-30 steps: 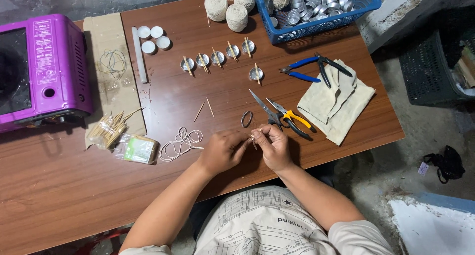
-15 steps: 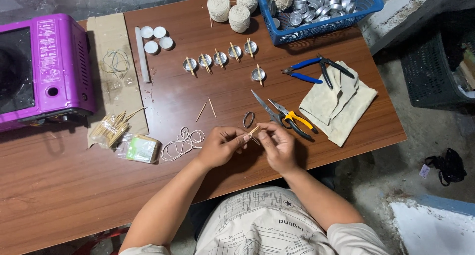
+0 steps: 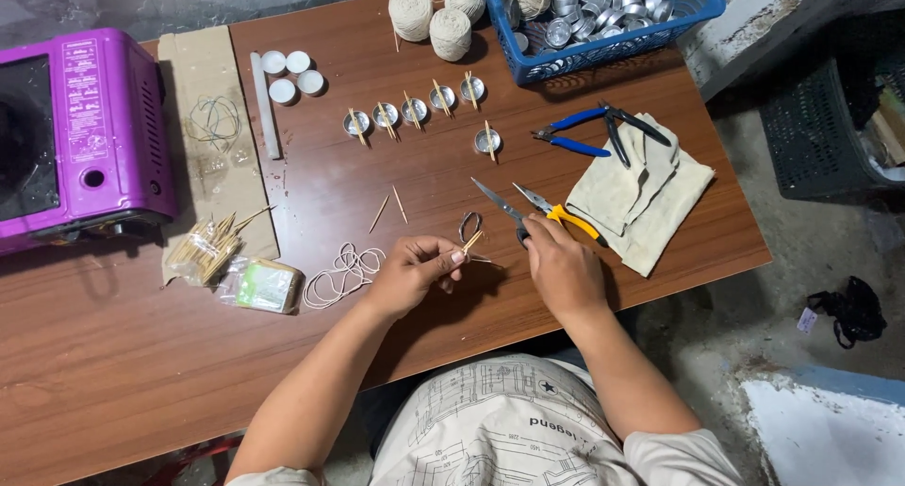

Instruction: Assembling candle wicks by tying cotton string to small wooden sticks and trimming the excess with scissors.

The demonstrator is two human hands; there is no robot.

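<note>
Pinching a small wooden stick (image 3: 470, 242) at frame centre, its long axis slanting up-right, the left hand (image 3: 413, 274) closes its grip, while the right hand (image 3: 561, 264), just right, curls onto yellow-handled scissors (image 3: 528, 208) on the tabletop (image 3: 424, 184).

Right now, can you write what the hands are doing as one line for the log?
left hand: pinches small sticks | right hand: on scissors | nearby: pliers, cloth, blue basket
</note>
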